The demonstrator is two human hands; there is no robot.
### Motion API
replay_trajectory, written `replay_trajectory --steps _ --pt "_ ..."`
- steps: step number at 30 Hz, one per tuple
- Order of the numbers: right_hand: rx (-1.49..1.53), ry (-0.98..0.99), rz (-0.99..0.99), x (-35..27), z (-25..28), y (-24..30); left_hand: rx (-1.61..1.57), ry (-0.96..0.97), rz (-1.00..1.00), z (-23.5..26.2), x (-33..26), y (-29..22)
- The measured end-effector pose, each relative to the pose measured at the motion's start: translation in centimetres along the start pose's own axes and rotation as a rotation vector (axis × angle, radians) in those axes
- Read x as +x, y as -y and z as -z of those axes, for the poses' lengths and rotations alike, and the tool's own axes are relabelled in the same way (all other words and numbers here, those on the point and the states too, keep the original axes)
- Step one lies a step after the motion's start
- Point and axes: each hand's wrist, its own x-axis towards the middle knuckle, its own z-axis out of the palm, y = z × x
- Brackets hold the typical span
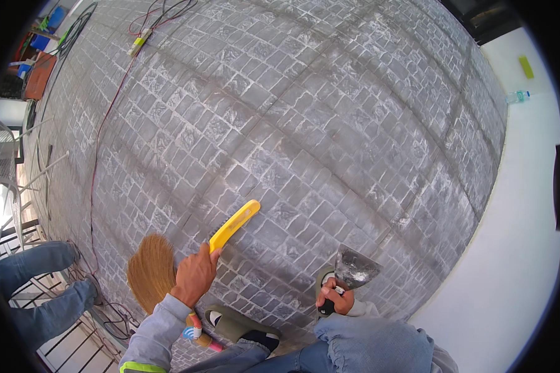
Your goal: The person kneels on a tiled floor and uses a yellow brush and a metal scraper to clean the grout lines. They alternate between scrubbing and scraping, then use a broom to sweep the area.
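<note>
Grey cobbled paving (330,124) filled the view. A straw hand broom (152,270) lay just beside the left hand (195,275), whose fingers were clamped on a yellow brush (233,225) resting on the stones. Right hand (335,299) gripped a wide putty knife (353,268), blade up.

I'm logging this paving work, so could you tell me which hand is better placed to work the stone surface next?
Probably the left hand: it holds the yellow brush stretched out over the grey paving stones. The right hand keeps the metal scraper drawn back near the knee, blade raised.
</note>
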Motion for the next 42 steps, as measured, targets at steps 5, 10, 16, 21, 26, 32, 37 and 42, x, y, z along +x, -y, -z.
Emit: replay_trajectory --steps 5,10,16,21,26,32,37,42 --pt "-0.074 0.012 -0.089 0.6 -1.1 -0.3 -0.091 -0.172 0.038 0.4 6.8 -5.4" --pt "-0.218 0.026 -0.024 0.0 0.0 0.2 -0.164 -0.285 -0.006 -1.3 9.4 -7.3" --pt "-0.086 -0.043 0.08 -0.5 1.3 0.2 -0.083 -0.052 0.084 -1.5 -0.2 0.2" --pt "0.06 -0.072 0.107 0.6 0.6 -0.8 -0.029 -0.157 0.045 -0.3 5.1 -4.2" --pt "0.021 -0.027 0.149 0.7 0.9 -0.8 -0.108 -0.313 0.004 -1.3 12.8 -9.4" --pt "0.155 -0.094 0.084 0.3 0.8 -0.8 0.004 -0.123 0.038 -0.4 2.2 -1.5" --pt "0.142 -0.066 0.088 0.8 0.8 -1.0 0.107 -0.113 0.049 0.6 3.2 -0.6" --pt "0.12 -0.057 0.076 1.1 0.9 -0.6 -0.104 -0.347 -0.011 -0.7 13.2 -5.9"
